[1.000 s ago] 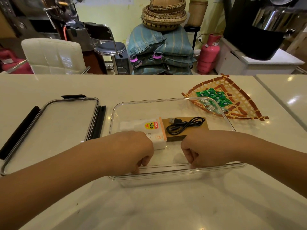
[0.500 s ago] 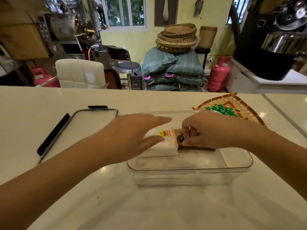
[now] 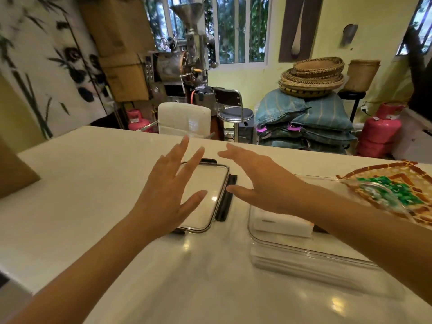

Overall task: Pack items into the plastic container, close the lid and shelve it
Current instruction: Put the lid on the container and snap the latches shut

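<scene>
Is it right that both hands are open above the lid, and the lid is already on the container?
Not quite. The head view shows both open hands, left hand and right hand, above the lid, but the lid lies on the counter beside the container, not on it.

Cream glossy counter (image 3: 93, 183); clear lid (image 3: 203, 190) with black latches; clear container (image 3: 304, 251) holding a white box (image 3: 280, 224); orange-and-brown woven tray (image 3: 402, 171) with green packets (image 3: 397, 188).

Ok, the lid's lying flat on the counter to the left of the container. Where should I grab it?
Take the lid by its two long edges, one hand per side, coming from above. It lies flat, and the black latch along its right edge gives something to hook fingers under. The left hand and right hand hover open over it already.
</scene>
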